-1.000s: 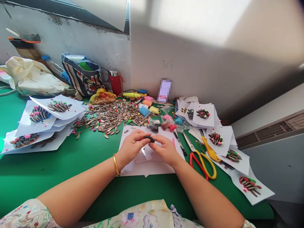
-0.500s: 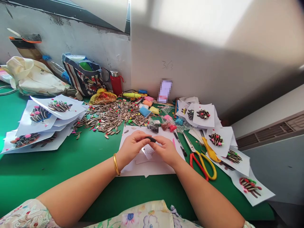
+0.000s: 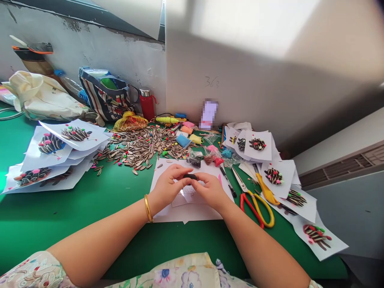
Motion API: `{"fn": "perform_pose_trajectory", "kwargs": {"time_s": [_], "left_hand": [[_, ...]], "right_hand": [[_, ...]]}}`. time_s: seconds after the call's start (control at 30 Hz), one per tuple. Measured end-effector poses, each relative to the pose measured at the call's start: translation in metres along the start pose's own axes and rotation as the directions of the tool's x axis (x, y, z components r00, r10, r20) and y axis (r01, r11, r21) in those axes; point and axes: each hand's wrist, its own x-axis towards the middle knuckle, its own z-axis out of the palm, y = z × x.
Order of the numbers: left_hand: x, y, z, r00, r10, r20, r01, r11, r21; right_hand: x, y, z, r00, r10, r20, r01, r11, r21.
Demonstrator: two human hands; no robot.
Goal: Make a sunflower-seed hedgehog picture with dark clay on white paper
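Note:
A small dark lump of modelling clay (image 3: pixel 190 176) is pinched between the fingertips of both hands. My left hand (image 3: pixel 167 186), with a gold bangle at the wrist, grips its left end. On the other end are the thumb and fingers of my right hand (image 3: pixel 211 191). Both hands hover over white paper (image 3: pixel 163 212) on the table. Beneath the fingers a small sheet with a line drawing (image 3: pixel 188 193) shows in part; the hands hide the rest. To the right of my right hand lie a black pen (image 3: pixel 228 182) and scissors (image 3: pixel 253 200) with red and yellow handles.
A heap of sunflower seeds (image 3: pixel 144 146) spreads behind my left hand. Clay packets (image 3: pixel 183 140) lie at the back. Sheets bearing seed-covered figures are stacked at left (image 3: pixel 81 151) and right (image 3: pixel 280 168). A red flask (image 3: pixel 147 106) and bags stand by the wall.
The clay has turned slightly between my fingertips, from slanting to nearly level. Both hands stay in almost the same place over the paper.

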Motion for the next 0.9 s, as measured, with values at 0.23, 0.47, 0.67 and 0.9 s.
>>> {"fn": "perform_pose_trajectory", "kwargs": {"time_s": [0.23, 0.47, 0.67, 0.9], "left_hand": [[-0.0008, -0.0011, -0.0005, 0.999, 0.042, -0.002, -0.042, 0.995, 0.087], [-0.0007, -0.0068, -0.0002, 0.993, 0.115, 0.004, -0.114, 0.987, 0.110], [-0.0003, -0.0069, -0.0016, 0.988, 0.152, 0.019, -0.152, 0.969, 0.197], [-0.0006, -0.0085, -0.0012, 0.989, 0.134, 0.063, -0.142, 0.980, 0.138]], "right_hand": [[-0.0006, -0.0029, 0.0029, 1.000, -0.006, -0.022, 0.004, 0.995, -0.102], [-0.0006, -0.0012, 0.0014, 1.000, 0.025, -0.001, -0.025, 0.996, -0.090], [-0.0012, -0.0046, 0.0026, 1.000, 0.017, -0.012, -0.018, 0.990, -0.140], [-0.0008, -0.0044, 0.0001, 1.000, 0.002, -0.021, -0.007, 0.977, -0.214]]}}
